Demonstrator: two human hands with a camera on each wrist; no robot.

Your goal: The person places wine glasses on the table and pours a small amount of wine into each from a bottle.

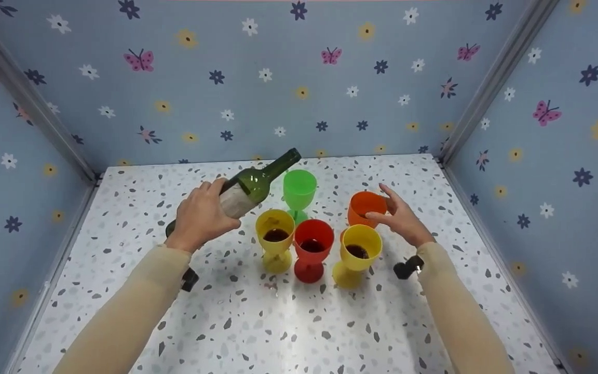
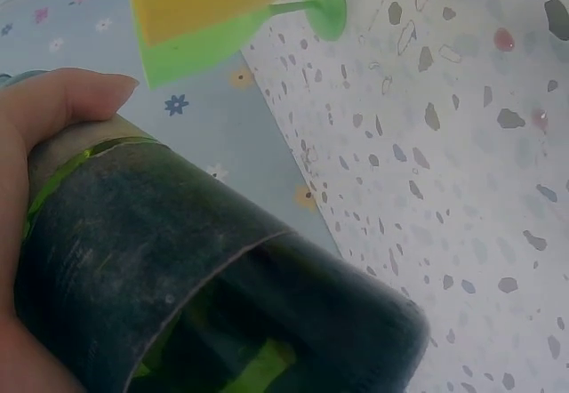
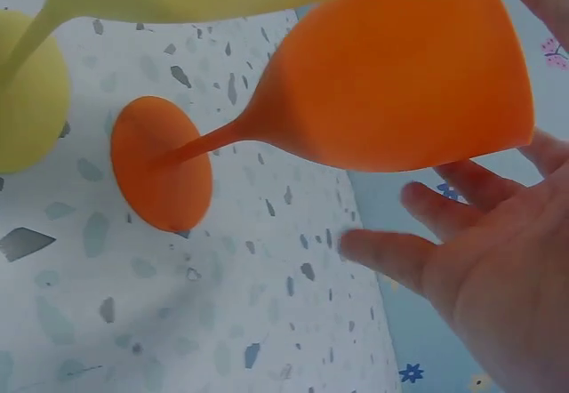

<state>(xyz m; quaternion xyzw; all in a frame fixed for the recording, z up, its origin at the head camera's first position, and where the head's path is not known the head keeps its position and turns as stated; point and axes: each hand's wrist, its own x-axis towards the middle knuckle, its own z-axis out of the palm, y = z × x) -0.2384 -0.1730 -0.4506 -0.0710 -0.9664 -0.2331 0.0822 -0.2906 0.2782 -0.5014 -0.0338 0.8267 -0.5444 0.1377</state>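
My left hand (image 1: 201, 215) grips a green glass wine bottle (image 1: 258, 183) with a pale label. The bottle slants, its neck pointing to the back right, and in the head view its mouth appears just beyond the rim of a green goblet (image 1: 299, 189). At an orange goblet (image 1: 367, 203), my right hand (image 1: 402, 218) has its fingers spread and loosely bent around the bowl. The right wrist view shows gaps between several fingers and the orange goblet; whether the thumb touches it is unclear. Dark liquid shows inside the orange goblet.
In front stand a left yellow goblet (image 1: 275, 226), a red goblet (image 1: 314, 236) and a right yellow goblet (image 1: 361, 248), each holding dark liquid. They stand close together on a speckled white tabletop (image 1: 278, 332). Blue patterned walls (image 1: 299, 114) enclose its back and sides.
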